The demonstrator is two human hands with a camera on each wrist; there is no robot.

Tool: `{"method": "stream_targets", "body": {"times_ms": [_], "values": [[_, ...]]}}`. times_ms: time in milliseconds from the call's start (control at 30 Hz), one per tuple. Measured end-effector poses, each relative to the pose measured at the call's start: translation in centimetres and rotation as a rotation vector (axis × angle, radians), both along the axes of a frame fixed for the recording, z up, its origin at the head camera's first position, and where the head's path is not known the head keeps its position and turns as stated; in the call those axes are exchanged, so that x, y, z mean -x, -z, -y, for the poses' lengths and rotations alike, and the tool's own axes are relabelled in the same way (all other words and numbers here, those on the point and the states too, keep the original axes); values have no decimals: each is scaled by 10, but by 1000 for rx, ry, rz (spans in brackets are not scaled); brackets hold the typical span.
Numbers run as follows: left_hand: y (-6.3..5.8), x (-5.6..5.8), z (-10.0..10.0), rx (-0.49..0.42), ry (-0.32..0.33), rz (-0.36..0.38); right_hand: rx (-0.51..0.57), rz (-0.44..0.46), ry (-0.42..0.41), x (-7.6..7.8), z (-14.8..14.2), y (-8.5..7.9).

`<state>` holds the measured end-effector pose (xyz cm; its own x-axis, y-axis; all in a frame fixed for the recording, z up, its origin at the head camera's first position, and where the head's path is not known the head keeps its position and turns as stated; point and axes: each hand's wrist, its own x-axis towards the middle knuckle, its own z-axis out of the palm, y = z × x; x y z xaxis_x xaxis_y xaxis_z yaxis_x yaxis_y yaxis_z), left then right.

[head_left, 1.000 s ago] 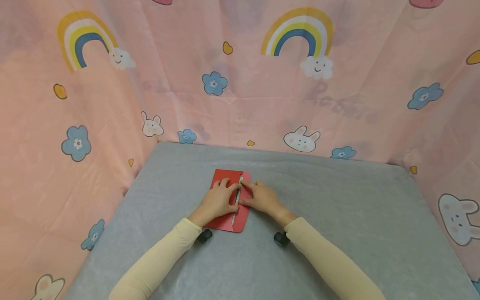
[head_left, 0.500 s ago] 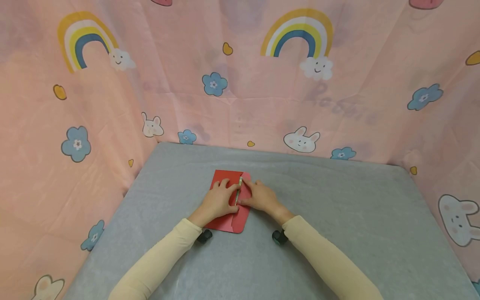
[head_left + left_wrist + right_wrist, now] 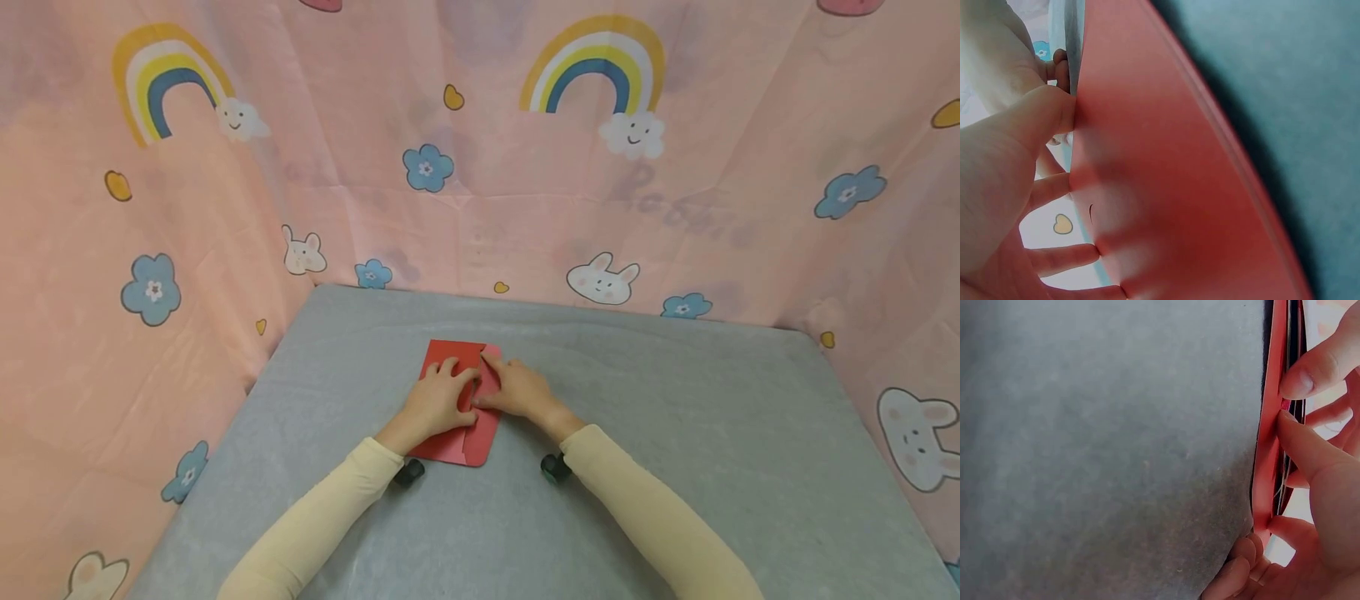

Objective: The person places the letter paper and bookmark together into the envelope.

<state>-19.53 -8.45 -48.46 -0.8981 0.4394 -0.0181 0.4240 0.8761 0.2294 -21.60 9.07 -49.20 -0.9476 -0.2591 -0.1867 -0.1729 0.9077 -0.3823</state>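
Note:
A red envelope [image 3: 453, 352] lies on the grey cloth, its lighter flap [image 3: 486, 425] folded out to the right. My left hand [image 3: 438, 396] rests on the envelope's body, its spread fingertips touching the red paper, thumb and index finger by the opening. In the left wrist view, fingers [image 3: 1063, 257] of that hand press on the red surface. From the right, my right hand [image 3: 522, 390] reaches over the flap and sets thumb and index finger against the opening's edge. The right wrist view shows both thumbs close together at the slit. What lies inside is mostly hidden.
The table with its grey cloth [image 3: 675, 433] spreads around the envelope. A pink printed curtain [image 3: 510, 225] hangs behind it and on both sides. A dark wrist camera [image 3: 409, 472] sits under the left wrist, another [image 3: 555, 468] under the right.
The patterned paper strip at the opening has slid left into the envelope and is now out of sight. My right hand has shifted slightly left; the left hand stays put.

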Motion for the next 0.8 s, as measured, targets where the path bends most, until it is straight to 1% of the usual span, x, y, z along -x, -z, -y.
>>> {"method": "stream_targets", "body": {"times_ms": [333, 567, 800], "values": [[1, 0, -1, 3, -1, 3, -35, 0, -3, 0, 2, -2], [0, 0, -1, 7, -6, 2, -39, -13, 1, -1, 4, -3], [1, 0, -2, 9, -10, 6, -45, -23, 20, 1, 5, 2]]}}
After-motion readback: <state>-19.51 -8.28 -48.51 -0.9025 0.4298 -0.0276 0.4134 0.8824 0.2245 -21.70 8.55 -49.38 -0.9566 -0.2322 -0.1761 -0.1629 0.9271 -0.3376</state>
